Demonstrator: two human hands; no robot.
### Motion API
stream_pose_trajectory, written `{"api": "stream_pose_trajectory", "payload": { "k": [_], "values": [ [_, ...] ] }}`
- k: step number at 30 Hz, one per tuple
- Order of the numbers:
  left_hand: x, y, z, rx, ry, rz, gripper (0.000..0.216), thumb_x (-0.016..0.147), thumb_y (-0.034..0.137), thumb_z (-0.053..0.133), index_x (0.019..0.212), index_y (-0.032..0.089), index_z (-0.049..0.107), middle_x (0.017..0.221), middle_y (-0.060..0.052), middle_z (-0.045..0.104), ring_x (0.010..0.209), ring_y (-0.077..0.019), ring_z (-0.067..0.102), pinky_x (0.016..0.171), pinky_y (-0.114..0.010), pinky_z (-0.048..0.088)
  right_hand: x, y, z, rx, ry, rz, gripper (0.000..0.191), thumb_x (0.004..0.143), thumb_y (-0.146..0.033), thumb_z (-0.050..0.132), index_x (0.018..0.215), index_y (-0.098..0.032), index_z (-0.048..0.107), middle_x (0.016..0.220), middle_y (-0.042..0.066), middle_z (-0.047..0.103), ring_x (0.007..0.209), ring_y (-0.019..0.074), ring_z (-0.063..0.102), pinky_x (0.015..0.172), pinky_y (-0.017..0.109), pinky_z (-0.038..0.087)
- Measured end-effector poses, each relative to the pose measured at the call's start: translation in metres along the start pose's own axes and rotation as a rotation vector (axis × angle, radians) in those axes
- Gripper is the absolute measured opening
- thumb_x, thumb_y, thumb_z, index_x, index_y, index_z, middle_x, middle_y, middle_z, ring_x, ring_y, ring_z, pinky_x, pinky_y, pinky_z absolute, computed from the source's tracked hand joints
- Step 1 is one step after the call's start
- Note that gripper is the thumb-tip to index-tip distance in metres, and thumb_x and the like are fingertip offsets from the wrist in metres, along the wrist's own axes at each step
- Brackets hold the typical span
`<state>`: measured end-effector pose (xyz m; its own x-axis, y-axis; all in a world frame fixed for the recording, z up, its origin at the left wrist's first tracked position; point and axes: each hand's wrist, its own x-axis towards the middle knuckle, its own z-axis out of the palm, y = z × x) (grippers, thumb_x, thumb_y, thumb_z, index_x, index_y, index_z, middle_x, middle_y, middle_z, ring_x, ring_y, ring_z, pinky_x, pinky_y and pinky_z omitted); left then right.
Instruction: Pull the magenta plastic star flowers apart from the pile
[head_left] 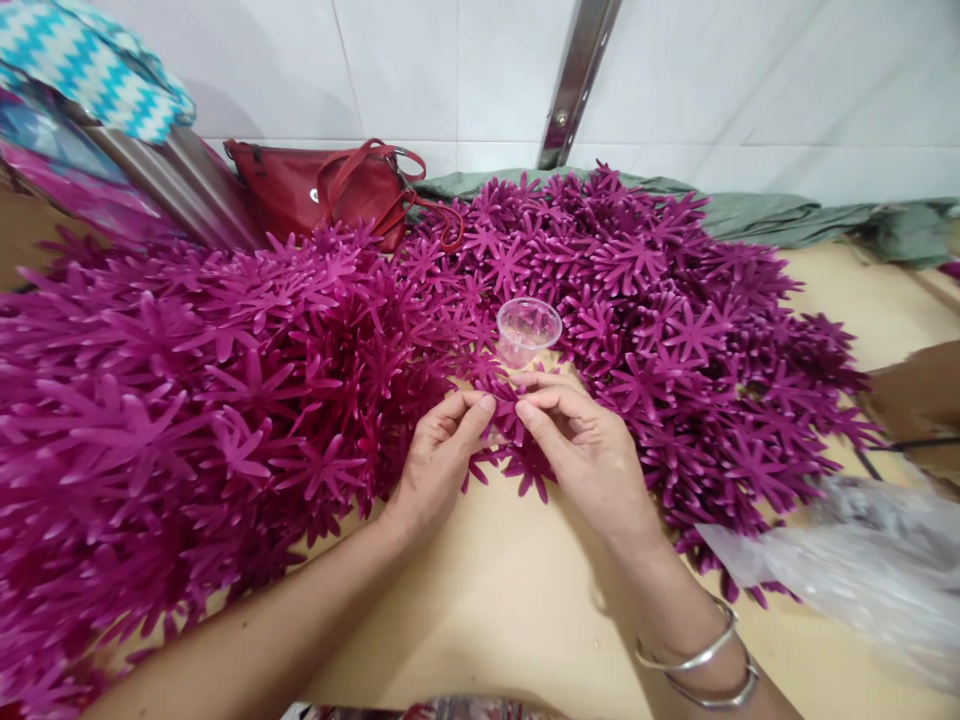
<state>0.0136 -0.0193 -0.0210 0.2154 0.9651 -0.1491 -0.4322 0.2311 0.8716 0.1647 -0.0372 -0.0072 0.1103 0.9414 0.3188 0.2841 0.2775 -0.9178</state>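
Observation:
Between my two hands is a small magenta flower piece (508, 418) with narrow finger-like petals. My left hand (444, 450) pinches its left side between thumb and forefinger. On the other side, the thumb and fingertips of my right hand (581, 440) close on it too. Another magenta flower piece (529, 470) lies on the table just below my fingers. Right behind my hands stands a clear plastic cup (529, 328); its contents are too faint to make out. Two silver bangles circle my right wrist.
Magenta flower pieces are heaped in a left pile (187, 400) and a right pile (690, 340) on the pale table (480, 590). A red handbag (300, 190) leans at the back by the wall. Clear plastic bags (862, 570) lie at the right, near brown cardboard (922, 400).

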Motion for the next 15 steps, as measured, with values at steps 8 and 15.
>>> {"api": "stream_pose_trajectory", "payload": {
  "k": [8,15],
  "values": [
    [0.0022,-0.0004,-0.0003,0.01,0.007,0.005,0.027,0.084,0.041,0.082,0.085,0.017,0.069,0.081,0.003,0.062,0.07,-0.0066,0.059,0.069,-0.016,0.054,-0.0039,-0.002,0.0016,-0.263,-0.009,-0.224,0.016,0.099,-0.019,0.061,0.102,-0.024,0.077,0.131,0.011,0.073,0.125,0.0244,0.066,0.113,0.05,0.047],
    [0.0021,-0.0022,0.0001,0.037,-0.026,0.01,0.029,0.085,0.045,0.081,0.088,0.017,0.072,0.078,0.002,0.064,0.068,-0.0075,0.058,0.067,-0.018,0.054,-0.0012,-0.0038,0.0008,-0.054,0.048,-0.021,0.014,0.097,-0.024,0.063,0.088,-0.023,0.075,0.112,0.008,0.078,0.111,0.0237,0.071,0.107,0.045,0.051]
  ]
}}
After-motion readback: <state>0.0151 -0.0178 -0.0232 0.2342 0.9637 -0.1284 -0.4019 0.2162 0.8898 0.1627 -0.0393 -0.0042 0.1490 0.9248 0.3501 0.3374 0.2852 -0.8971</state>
